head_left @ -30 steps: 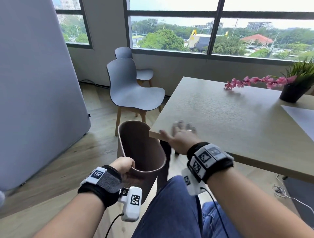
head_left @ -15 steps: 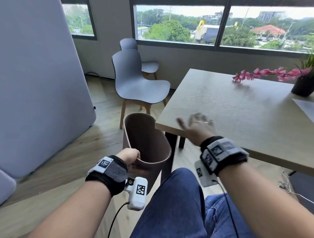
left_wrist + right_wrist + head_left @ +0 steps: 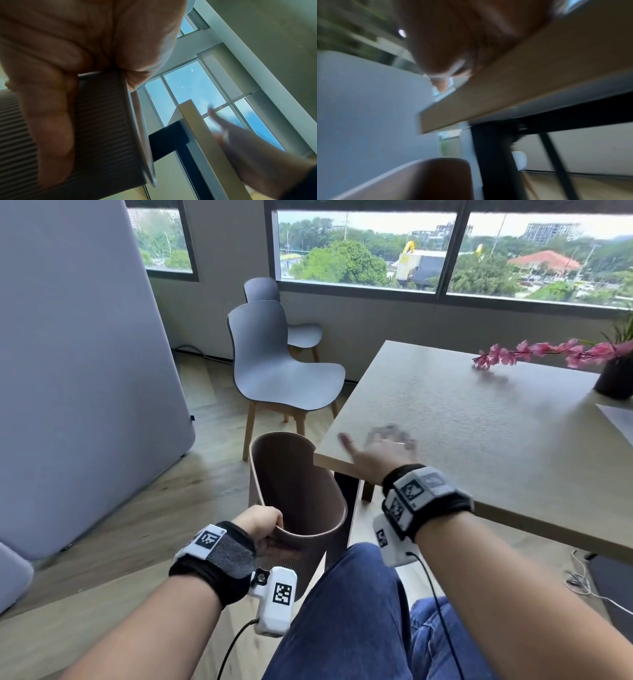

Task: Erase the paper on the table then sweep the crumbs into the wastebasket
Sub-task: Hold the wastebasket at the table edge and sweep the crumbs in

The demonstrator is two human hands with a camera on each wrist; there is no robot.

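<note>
My left hand (image 3: 260, 525) grips the near rim of a brown ribbed wastebasket (image 3: 298, 491), held tilted just below the table's near left corner. The left wrist view shows my fingers (image 3: 49, 121) curled over the wastebasket (image 3: 106, 135) wall. My right hand (image 3: 376, 446) lies flat and blurred on the light wooden table (image 3: 462, 412) near that corner, fingers spread; from the left wrist it shows as a blurred right hand (image 3: 240, 135) at the table (image 3: 205, 135) edge. A corner of white paper (image 3: 620, 419) lies at the far right. No crumbs can be made out.
Two grey chairs (image 3: 274, 361) stand beyond the wastebasket by the window. A dark pot (image 3: 615, 381) with a pink flower sprig (image 3: 548, 350) sits at the table's far right. A grey partition (image 3: 68, 354) stands on the left. Cables (image 3: 582, 580) lie on the floor.
My right hand has slid right along the table, back from the corner, and is blurred. My left hand keeps its grip on the wastebasket. The head view has tilted down slightly.
</note>
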